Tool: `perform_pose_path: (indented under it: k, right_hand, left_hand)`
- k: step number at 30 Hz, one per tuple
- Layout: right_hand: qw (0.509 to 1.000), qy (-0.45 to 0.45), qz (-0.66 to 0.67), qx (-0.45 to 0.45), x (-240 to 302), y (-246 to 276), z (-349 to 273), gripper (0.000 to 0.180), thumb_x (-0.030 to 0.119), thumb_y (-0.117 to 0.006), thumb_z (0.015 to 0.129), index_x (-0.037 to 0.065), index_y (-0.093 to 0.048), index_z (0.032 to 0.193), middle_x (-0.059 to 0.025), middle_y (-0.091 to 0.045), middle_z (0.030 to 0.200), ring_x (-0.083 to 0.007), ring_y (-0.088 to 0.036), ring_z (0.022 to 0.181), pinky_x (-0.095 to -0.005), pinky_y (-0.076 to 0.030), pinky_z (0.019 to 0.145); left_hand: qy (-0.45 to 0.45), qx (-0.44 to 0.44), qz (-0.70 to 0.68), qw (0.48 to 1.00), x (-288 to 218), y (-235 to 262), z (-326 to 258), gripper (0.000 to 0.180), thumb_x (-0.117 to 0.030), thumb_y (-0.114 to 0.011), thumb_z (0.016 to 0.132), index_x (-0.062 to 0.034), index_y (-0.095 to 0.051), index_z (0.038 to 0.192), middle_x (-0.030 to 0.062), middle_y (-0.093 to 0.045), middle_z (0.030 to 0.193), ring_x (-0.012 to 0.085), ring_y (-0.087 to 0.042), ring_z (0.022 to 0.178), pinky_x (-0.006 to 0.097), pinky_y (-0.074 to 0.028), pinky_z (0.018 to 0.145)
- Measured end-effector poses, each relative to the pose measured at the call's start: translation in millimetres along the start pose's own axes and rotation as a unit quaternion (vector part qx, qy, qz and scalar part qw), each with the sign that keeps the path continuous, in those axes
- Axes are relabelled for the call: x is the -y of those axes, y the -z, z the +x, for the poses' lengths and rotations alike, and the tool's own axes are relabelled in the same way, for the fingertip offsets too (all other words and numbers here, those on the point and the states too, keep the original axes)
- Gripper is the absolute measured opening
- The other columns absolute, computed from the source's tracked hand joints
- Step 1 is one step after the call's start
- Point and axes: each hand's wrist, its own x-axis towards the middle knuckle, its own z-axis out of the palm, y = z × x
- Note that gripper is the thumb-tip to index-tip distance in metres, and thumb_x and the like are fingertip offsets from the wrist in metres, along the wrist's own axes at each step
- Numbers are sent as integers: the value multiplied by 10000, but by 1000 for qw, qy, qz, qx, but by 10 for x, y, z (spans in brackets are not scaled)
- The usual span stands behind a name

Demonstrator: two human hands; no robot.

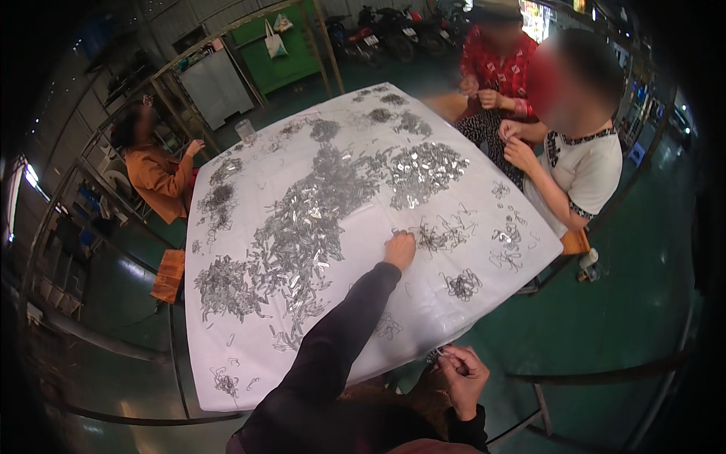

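Note:
My left hand (401,250) reaches out over the white-covered table (363,276), its fingers closed at the left edge of a loose pile of bent wire hooks (446,233). What is between those fingertips is too small to make out. Just off the table's near edge, my right hand (463,372) pinches thumb and fingers together on a small metal piece (441,354); its exact shape is unclear. A large heap of flat, shiny metal clips (302,227) spreads left of my left hand. Another bright heap of clips (427,172) lies beyond it.
Smaller clusters of wire hooks (463,285) dot the table, some near its right edge. A clear plastic cup (245,130) stands at the far left edge. Two people sit at the right, one at the left. Metal rails (597,372) run near my right side.

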Motion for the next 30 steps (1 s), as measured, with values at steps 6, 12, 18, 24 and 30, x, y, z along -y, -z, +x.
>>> perform_pose_path:
  k: [6,12,18,24,30]
  right_hand:
    - [998,22,-55,5,14,26,-82,172,-137,-656,792,-46,-698,932,-66,-645,898,-103,-631,755,-203,-508,671]
    - [999,35,-34,15,-26,54,-126,132,-132,-653,798,-57,-690,899,-87,-644,897,-106,-598,707,-215,-496,635]
    - [999,37,-18,12,-60,100,-209,119,-135,-645,798,-64,-686,884,-91,-644,896,-107,-594,691,-213,-496,632]
    - [999,23,-39,14,12,65,-266,110,-139,-646,794,-54,-680,855,-100,-634,878,-133,-588,702,-242,-497,638]
    - [994,33,-102,7,74,21,-323,57,-85,-662,806,-53,-685,847,-65,-652,823,-101,-576,676,-226,-462,619]
  left_hand:
    - [12,-78,-180,980,-100,310,-12,145,-26,-524,858,46,-594,963,251,-611,963,411,-611,893,482,-510,768]
    - [-15,-2,-121,992,-32,316,-99,148,19,-507,826,37,-643,879,276,-618,920,422,-614,893,477,-498,822]
    - [28,10,-143,989,79,381,-279,129,-46,-575,844,22,-668,902,215,-648,876,392,-637,865,466,-511,777]
    - [-45,-83,-221,971,-207,966,-574,137,-117,-654,855,-24,-682,953,155,-685,842,321,-662,737,408,-536,702]
    - [-32,75,-460,884,-841,1642,-1241,114,-95,-654,888,5,-637,938,96,-679,828,188,-647,707,304,-521,669]
